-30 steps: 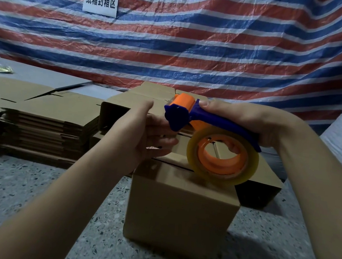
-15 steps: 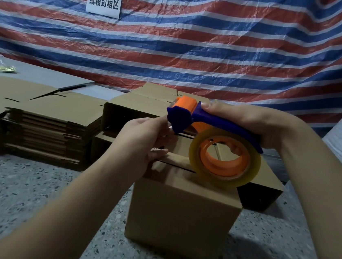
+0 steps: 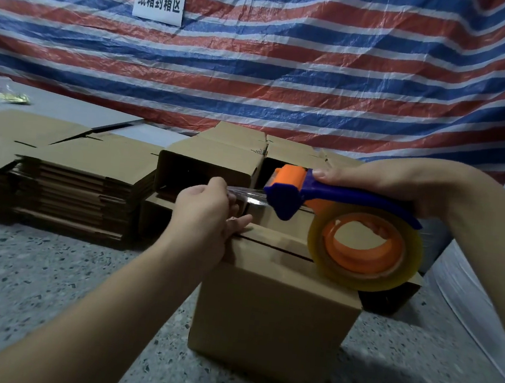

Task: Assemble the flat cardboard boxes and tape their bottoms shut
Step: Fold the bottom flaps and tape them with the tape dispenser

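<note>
The assembled cardboard box (image 3: 274,316) sits on the speckled floor (image 3: 29,292) right in front of the person, flaps up, and the seam between those flaps runs from lower left to upper right. Its far end disappears behind the tape dispenser (image 3: 334,207), so how far the seam goes is hard to say. The dispenser lies lengthwise left to right above the box, blue nose pointing left, handle to the right, the clear tape roll (image 3: 364,248) hanging over the box's right top edge. The right hand (image 3: 381,181) is wrapped around the handle, thumb forward along the top. The left hand (image 3: 208,208) pinches the free end of a tape strip (image 3: 247,195), which stretches from the nose to the fingertips; the strip is shiny and nearly see-through, hard to trace. Lower fingers of that hand rest at the box's left top edge. Behind: more assembled boxes (image 3: 214,158), partly hidden by both hands. To the left, a stack of flat boxes (image 3: 67,176). Striped tarp (image 3: 290,69) at the back, with two paper signs (image 3: 159,1).
</note>
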A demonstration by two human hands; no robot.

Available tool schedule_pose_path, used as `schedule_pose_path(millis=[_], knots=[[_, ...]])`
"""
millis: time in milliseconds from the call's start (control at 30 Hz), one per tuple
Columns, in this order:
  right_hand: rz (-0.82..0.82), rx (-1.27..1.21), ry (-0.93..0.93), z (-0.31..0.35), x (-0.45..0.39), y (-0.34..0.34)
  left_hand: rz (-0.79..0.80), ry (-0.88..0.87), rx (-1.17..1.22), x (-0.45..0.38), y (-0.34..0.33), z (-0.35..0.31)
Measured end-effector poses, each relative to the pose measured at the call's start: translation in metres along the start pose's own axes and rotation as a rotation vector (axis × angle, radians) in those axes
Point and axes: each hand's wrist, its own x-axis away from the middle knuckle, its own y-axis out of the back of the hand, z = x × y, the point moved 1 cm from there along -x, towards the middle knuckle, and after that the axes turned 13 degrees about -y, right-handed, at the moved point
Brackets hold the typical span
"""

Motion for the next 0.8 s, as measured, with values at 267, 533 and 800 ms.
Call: schedule_pose_path(millis=[267,533,800], knots=[[-0.045,0.164,-0.070,0.029,0.001,-0.010,0.210,-0.185,-0.332,-0.007,0.045,-0.007],[-0.054,0.273,-0.125,0.050,-0.003,-0.019,0.188,-0.087,-0.381,-0.009,0.059,0.004],[-0.033,0.363,-0.137,0.062,-0.007,-0.023,0.188,-0.002,-0.265,-0.004,0.069,0.018]])
